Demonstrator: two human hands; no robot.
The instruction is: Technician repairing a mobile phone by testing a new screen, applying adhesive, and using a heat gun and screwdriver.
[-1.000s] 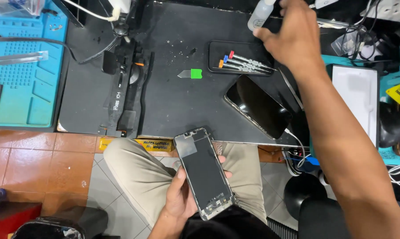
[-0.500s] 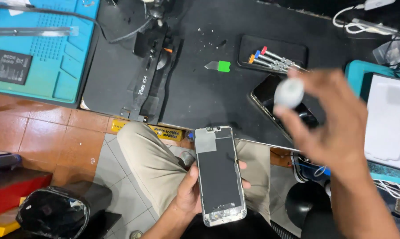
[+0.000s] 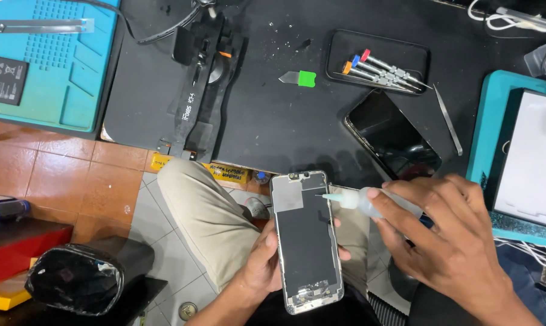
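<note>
My left hand cups an opened phone body from below, over my lap. Its bare inside faces up, dark with a grey patch near the top. My right hand grips a small clear squeeze bottle with a thin needle tip. The tip points left and rests at the upper right edge of the phone body. A separate black phone screen lies on the black work mat just above my right hand.
A black tray with several small screwdrivers, a green-handled pry tool, tweezers and a black clamp fixture lie on the mat. A teal mat sits at left, a white tablet on a teal mat at right. A black bin stands below left.
My right hand came down from the bench's far side with the bottle and brought its tip to the phone's upper right edge. The view shifted down and left.
</note>
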